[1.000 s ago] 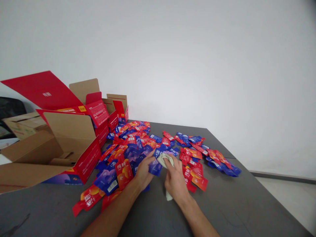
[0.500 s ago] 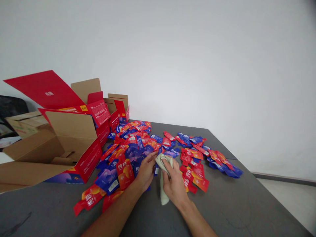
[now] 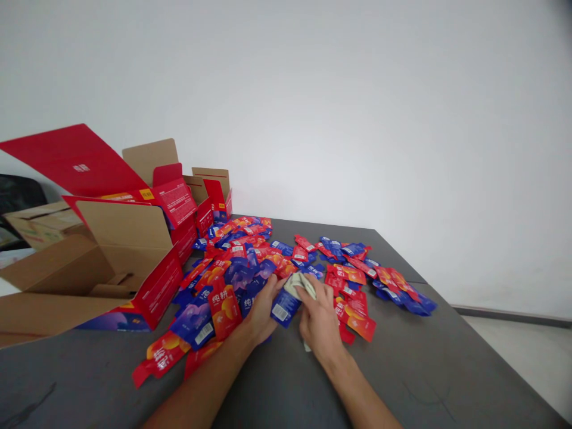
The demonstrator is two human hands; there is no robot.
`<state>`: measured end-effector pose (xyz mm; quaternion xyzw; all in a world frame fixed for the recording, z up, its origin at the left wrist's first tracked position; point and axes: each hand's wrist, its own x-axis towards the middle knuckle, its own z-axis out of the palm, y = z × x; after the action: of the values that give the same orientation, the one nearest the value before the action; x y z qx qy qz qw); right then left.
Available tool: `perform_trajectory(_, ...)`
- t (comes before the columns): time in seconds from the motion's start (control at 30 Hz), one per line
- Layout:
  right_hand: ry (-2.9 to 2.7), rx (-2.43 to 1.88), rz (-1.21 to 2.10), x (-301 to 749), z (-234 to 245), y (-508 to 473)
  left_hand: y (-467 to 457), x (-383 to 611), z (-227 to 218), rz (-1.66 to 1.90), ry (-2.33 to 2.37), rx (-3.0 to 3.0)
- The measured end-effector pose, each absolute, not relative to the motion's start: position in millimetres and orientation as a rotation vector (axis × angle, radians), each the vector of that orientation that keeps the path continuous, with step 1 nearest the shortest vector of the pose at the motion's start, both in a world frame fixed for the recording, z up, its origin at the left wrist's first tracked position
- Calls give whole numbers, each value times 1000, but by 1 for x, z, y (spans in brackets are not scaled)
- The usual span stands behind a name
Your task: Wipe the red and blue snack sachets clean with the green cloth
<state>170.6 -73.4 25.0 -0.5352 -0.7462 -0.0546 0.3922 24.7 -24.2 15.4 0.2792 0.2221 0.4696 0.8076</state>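
My left hand grips a blue pouch by its left side, with the white barcode panel facing me. Against the pouch's upper end, my right hand presses a bunched pale cloth; a bit of the cloth hangs below that hand. Both hands are just above the dark table. Left of them spreads a heap of red and blue pouches, among them a red pouch close to my left wrist. More red pouches lie right beside my right hand.
Open red boxes with brown insides line the table's left side, their flaps sticking out. A stack of blue and red pouches lies toward the right edge of the grey table. Behind rises a white wall.
The blue pouch has turned from nearly edge-on to show its barcode side. The cloth has shifted to the pouch's upper end, and less of it hangs down. The view has shifted slightly.
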Motion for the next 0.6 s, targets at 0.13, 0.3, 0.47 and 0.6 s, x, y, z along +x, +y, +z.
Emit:
perform_trajectory(0.13,-1794,-1423,-233,184,25,-68,-31,30,19,942,431,667)
perform_trajectory(0.3,-1995,-1329,-77,171,28,-77,-23,25,16,1067,455,609)
perform_trajectory(0.47,-2225,-1155,67,152,32,-87,-10,18,12,1141,443,595)
perform_trajectory(0.6,-2170,-1206,76,154,34,-86,-11,18,15,1219,647,710)
